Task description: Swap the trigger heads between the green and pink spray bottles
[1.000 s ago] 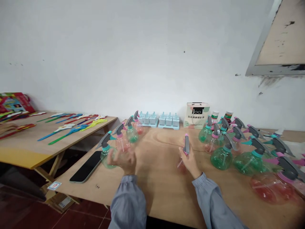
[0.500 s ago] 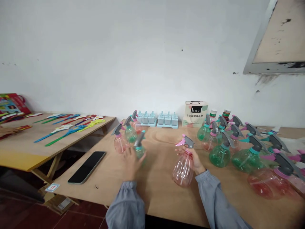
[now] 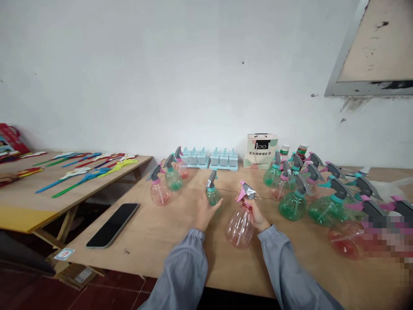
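My right hand (image 3: 257, 216) is closed round the neck of a pink clear spray bottle (image 3: 239, 228) with a grey and pink spray head. Its base is near the tabletop; whether it touches I cannot tell. My left hand (image 3: 205, 212) holds a green spray bottle (image 3: 213, 196) with a grey and teal head, fingers on its left side and thumb on its right. Left of it stand a pink spray bottle (image 3: 160, 193), a green one (image 3: 173, 179) and another pink one behind them.
Several green and pink spray bottles (image 3: 293, 206) crowd the right side. At the back are light-blue popsicle molds (image 3: 223, 160), a paper bag (image 3: 260, 155) and small capped bottles (image 3: 301, 150). A phone (image 3: 112, 226) lies left. Colourful flat strips (image 3: 79, 181) lie on another table.
My left hand has moved right with the green spray bottle, away from the left-hand bottles and closer to the pink one. My right hand still holds the pink bottle. The view has shifted slightly.
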{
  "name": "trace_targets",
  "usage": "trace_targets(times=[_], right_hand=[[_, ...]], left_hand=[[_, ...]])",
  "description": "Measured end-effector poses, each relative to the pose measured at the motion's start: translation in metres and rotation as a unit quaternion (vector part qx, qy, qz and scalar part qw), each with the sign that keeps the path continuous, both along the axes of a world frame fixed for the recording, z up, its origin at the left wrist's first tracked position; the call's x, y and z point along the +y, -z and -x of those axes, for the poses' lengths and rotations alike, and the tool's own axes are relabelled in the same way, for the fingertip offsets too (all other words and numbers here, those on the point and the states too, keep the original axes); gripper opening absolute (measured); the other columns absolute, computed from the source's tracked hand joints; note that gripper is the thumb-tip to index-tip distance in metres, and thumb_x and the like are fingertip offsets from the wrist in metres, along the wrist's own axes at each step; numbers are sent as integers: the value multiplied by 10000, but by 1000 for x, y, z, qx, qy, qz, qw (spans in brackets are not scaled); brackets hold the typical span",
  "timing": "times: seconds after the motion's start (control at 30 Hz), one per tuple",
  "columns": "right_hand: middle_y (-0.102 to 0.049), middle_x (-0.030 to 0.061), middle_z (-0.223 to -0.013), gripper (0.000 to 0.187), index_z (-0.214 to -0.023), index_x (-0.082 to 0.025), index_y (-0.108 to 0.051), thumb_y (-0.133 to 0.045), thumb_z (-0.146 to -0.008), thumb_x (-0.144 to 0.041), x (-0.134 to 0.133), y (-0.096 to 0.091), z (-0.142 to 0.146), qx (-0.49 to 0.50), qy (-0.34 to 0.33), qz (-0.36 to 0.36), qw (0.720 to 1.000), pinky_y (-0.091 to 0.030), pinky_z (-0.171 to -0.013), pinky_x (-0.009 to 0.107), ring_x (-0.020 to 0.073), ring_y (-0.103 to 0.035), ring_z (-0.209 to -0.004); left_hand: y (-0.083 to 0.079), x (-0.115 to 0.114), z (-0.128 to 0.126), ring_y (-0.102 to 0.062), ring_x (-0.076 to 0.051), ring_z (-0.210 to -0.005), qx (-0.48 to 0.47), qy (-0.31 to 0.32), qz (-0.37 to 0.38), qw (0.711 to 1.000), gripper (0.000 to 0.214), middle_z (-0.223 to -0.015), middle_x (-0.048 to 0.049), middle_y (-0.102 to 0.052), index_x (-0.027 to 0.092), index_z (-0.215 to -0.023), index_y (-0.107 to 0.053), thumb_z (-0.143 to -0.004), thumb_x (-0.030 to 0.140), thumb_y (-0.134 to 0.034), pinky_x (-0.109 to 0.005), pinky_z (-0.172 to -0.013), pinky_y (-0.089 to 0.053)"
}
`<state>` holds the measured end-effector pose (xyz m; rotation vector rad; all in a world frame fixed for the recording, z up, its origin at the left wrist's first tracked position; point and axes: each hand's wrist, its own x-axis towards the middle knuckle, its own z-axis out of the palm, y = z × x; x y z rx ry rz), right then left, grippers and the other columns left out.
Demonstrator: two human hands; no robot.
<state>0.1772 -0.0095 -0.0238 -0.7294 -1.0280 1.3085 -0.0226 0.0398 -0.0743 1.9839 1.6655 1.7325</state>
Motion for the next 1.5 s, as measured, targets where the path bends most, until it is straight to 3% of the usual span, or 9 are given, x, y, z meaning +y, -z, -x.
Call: trace_targets(times=[0.07, 0.27, 0.43, 0.67, 0.87, 1.1, 1.27, 1.5], right_hand=[[-717, 23, -783, 246, -782, -230, -681, -696, -609, -404, -1, 1, 1, -9, 21, 9, 1000, -488, -705, 307, 188, -611, -727], [-737, 39, -858, 291, -869, -242, -696, -665, -623, -395, -7, -4, 3, -9, -51, 8, 999, -495, -728, 323, 205, -634, -768], [-713, 24, -778, 235, -803, -226, -679, -663, -626, -380, -4, 2, 2, 22, -16, 1, 1000, -475, -641, 281, 162, -574, -667], [-743, 43, -886, 310, -894, -237, -673, -674, -622, -386, 0, 4, -1, 53, -45, 23, 997, -519, -744, 347, 214, -659, -782], [-702, -10, -732, 231, -782, -254, -649, -694, -622, -415, 9, 9, -2, 109, 62, 11, 992, -535, -673, 301, 174, -636, -686], [-745, 10, -805, 300, -818, -237, -676, -744, -598, -430, 10, 10, -2, 76, 57, 53, 994, -548, -641, 302, 188, -668, -701], [-733, 7, -759, 306, -778, -227, -665, -764, -599, -453, 5, 9, -1, 73, 67, 41, 994, -530, -589, 254, 163, -652, -683], [-749, 13, -794, 339, -809, -241, -680, -805, -582, -461, 4, 4, 3, 49, 84, 47, 994, -556, -586, 290, 183, -667, -666]], left_hand=[[1, -2, 2, -639, -315, -1106, 9, 7, 10, 1000, 724, -1139, -143, -644, 166, -1323, -438, -734, 444, -755, -439, -906, -537], [0, -5, 4, -646, -320, -1092, 31, 14, 23, 999, 674, -1113, -135, -650, 166, -1314, -450, -763, 422, -741, -464, -924, -532], [1, -4, 4, -659, -321, -1048, 26, 9, 34, 999, 658, -1089, -132, -654, 165, -1284, -474, -754, 448, -743, -467, -890, -544], [0, -3, 4, -652, -330, -1066, 33, 17, 34, 999, 672, -1102, -149, -653, 160, -1305, -463, -761, 451, -728, -478, -893, -543], [-2, -7, 2, -651, -341, -1081, 32, 16, 44, 998, 700, -1116, -152, -660, 163, -1315, -467, -745, 462, -740, -484, -910, -537], [-2, -6, 2, -661, -335, -1056, 36, 19, 46, 998, 686, -1090, -140, -667, 164, -1302, -472, -747, 468, -735, -489, -895, -541], [-2, -6, 2, -661, -327, -1046, 39, 20, 48, 998, 702, -1093, -142, -665, 158, -1313, -468, -749, 479, -735, -474, -890, -537], [-4, -7, 2, -650, -328, -1071, 38, 22, 55, 998, 683, -1084, -134, -660, 164, -1296, -483, -745, 478, -735, -469, -911, -524]])
